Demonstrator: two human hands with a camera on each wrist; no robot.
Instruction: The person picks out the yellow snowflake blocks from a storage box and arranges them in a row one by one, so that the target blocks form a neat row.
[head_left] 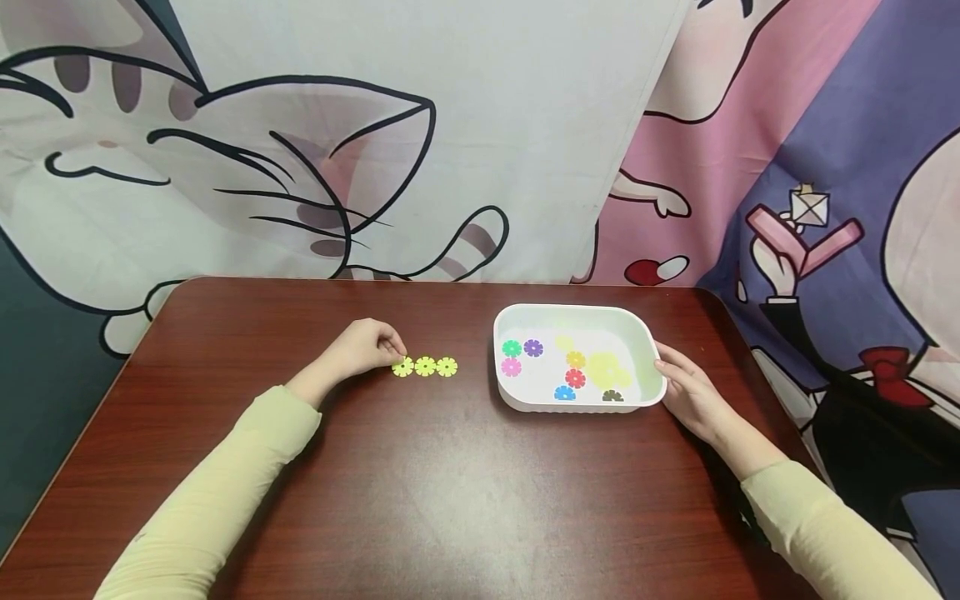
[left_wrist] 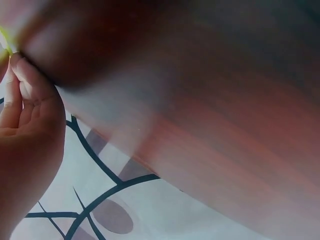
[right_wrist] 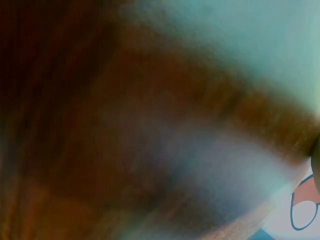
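Note:
Three yellow-green interlocking discs [head_left: 425, 367], notched like flowers, form a row on the table. My left hand [head_left: 364, 346] pinches the leftmost disc between thumb and fingertips; a sliver of yellow disc [left_wrist: 6, 39] shows at the fingertips in the left wrist view. To the right stands a white plastic tray [head_left: 577, 312] holding loose discs: a green disc [head_left: 512, 348], a purple disc [head_left: 533, 347], a pink disc [head_left: 511, 367], a red disc [head_left: 575, 378], a blue disc [head_left: 565, 392] and several yellow ones. My right hand [head_left: 690, 392] grips the tray's right end, thumb at the rim.
The brown wooden table [head_left: 450, 500] has rounded far corners. Behind it hangs a printed cloth [head_left: 525, 125] with cartoon figures, reaching the far edge. The right wrist view is mostly blurred.

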